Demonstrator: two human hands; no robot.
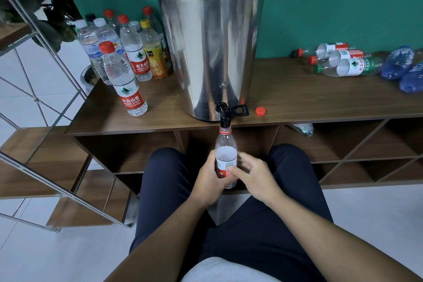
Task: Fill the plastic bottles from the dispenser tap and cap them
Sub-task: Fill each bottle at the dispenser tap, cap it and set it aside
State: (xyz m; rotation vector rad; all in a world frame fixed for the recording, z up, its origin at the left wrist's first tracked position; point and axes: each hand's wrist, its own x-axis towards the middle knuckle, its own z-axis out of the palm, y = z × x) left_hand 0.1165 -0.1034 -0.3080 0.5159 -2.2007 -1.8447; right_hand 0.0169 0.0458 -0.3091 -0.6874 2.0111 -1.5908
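The left hand (209,181) held an uncapped plastic bottle (226,155) upright, its fingers curled round the lower body over the red-and-white label. The right hand (254,173) lay against the bottle's other side, its thumb pressed on the label and its fingers (246,160) loosely spread and largely straight, not wrapped round the bottle. Straight above the fingers, the bottle's open neck sat just under the spout of the black tap (225,117) on the steel dispenser (210,48), which stood on the wooden desk (309,98). Whether neck and spout touched could not be determined. The bottle hung in front of the desk edge, above the person's knees.

A loose red cap (260,111) lay on the desk above and to the right of the fingers, just beside the tap's handle. Above and to the left of the fingers, a capped red-label bottle (124,80) stood upright on the desk, with a cluster of capped upright bottles (128,46) behind it. Far to the upper right, several bottles (338,59) lay on their sides near two crumpled blue bottles (402,68).
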